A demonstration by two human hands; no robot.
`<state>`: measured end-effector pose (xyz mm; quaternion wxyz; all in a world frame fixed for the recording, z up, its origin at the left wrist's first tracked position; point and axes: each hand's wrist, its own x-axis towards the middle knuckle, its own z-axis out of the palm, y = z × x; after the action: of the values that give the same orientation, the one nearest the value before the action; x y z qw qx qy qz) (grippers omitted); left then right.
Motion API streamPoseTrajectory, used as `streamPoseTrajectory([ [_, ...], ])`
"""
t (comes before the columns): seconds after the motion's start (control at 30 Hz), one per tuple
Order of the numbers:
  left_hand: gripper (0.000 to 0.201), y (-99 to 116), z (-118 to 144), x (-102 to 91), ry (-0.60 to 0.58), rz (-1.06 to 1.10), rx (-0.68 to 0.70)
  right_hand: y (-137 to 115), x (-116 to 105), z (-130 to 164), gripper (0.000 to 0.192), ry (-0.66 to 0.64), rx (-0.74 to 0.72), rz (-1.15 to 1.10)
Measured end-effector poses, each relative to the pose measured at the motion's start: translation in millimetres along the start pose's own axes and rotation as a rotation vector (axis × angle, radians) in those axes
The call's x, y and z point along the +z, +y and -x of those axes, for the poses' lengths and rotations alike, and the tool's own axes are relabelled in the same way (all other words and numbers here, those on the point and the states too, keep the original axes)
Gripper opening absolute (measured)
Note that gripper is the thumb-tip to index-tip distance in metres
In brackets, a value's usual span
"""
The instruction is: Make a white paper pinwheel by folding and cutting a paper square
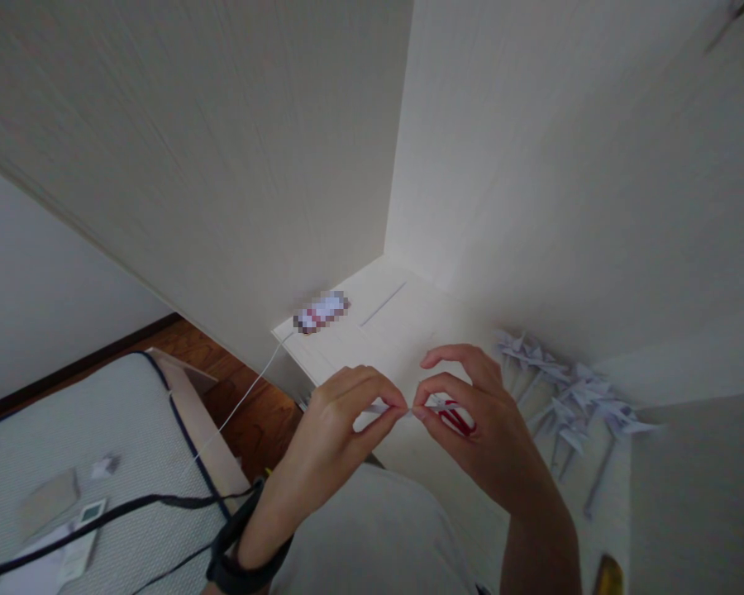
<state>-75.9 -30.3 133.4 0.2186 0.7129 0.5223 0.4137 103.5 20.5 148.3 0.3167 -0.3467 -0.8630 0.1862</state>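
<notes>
My left hand (350, 421) pinches a narrow white strip (378, 407), seemingly paper, between thumb and forefinger. Close beside it, my right hand (477, 421) pinches the same strip with thumb and forefinger, the middle finger raised and curved. The fingertips of both hands nearly meet over the white tabletop (403, 339). Behind the right hand's fingers show the red handles of what look like scissors (457, 419), partly hidden. Another thin white strip or stick (383, 304) lies on the table farther back.
Several folded white paper shapes on sticks (570, 401) lie at the right by the wall. A pixelated device (322, 312) with a white cable (248, 392) sits at the left edge. A yellow object (608, 574) is lower right. A mattress (99, 421) holds papers at the left.
</notes>
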Motion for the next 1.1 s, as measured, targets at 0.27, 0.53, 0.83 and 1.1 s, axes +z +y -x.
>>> streamPoseTrajectory([
  [0.27,0.01,-14.8,6.3,-13.4,0.101,0.214,-0.297,46.6,-25.1,14.3,0.009,0.114,0.073,-0.03],
  [0.53,0.016,-15.5,0.4,3.5,0.326,0.782,-0.549,30.4,0.7,7.4,0.011,-0.057,0.102,-0.471],
  [0.83,0.018,-6.6,5.7,15.2,0.252,0.536,-0.392,23.3,13.1,4.1,0.014,-0.065,0.292,-0.686],
  [1.1,0.06,-11.4,8.2,13.7,0.04,0.423,-0.154,30.4,18.4,2.4,0.045,-0.065,0.248,-0.837],
])
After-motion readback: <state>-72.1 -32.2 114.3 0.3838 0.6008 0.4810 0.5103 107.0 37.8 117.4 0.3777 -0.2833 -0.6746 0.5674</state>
